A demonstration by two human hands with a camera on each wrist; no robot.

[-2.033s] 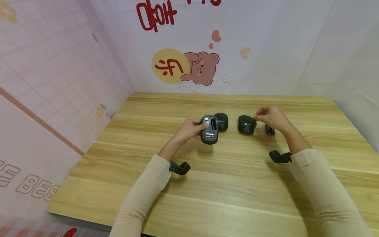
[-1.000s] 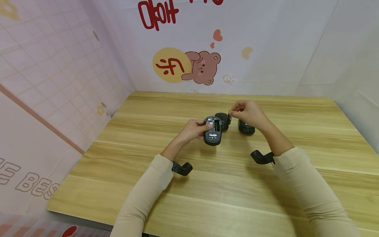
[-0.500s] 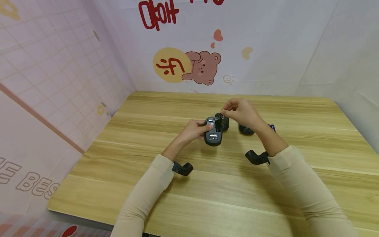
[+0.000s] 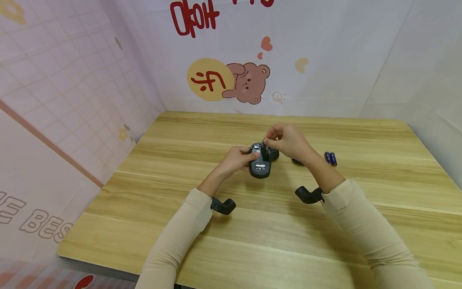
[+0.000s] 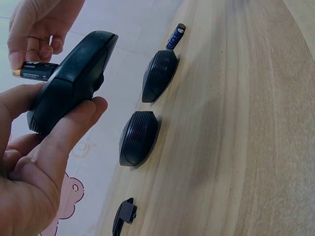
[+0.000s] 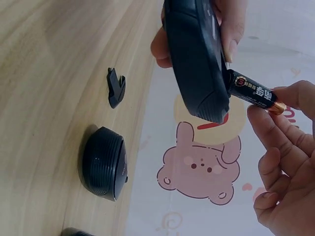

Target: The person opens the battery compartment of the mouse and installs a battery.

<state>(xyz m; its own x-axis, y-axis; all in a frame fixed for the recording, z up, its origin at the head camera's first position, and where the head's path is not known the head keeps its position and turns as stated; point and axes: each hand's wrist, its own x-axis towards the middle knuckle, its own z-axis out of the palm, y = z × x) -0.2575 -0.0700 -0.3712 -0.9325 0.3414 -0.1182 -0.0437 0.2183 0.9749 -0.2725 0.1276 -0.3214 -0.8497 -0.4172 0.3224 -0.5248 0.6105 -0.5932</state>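
My left hand (image 4: 236, 159) grips a black computer mouse (image 4: 260, 166), its underside with the uncovered battery slot turned toward the head camera. Between thumb and fingertips, my right hand (image 6: 290, 147) pinches the copper-coloured end of a black battery (image 6: 253, 92). The battery's other end meets the underside of the mouse and stands tilted out of it. How deep it sits in the slot is hidden. In the left wrist view, the battery (image 5: 37, 71) sticks out from the far side of the held mouse (image 5: 74, 78).
Two more black mice, a nearer mouse (image 5: 139, 138) and a farther mouse (image 5: 160, 74), sit on the wooden table (image 4: 231, 241). Right of them lie blue batteries (image 4: 330, 158) side by side. A small black battery cover (image 6: 115, 87) lies on the table too. A printed cloth hangs behind.
My right hand has carried the battery leftward from beside the right mouse to the held mouse, and its end now meets the slot. My left hand has shifted slightly right.
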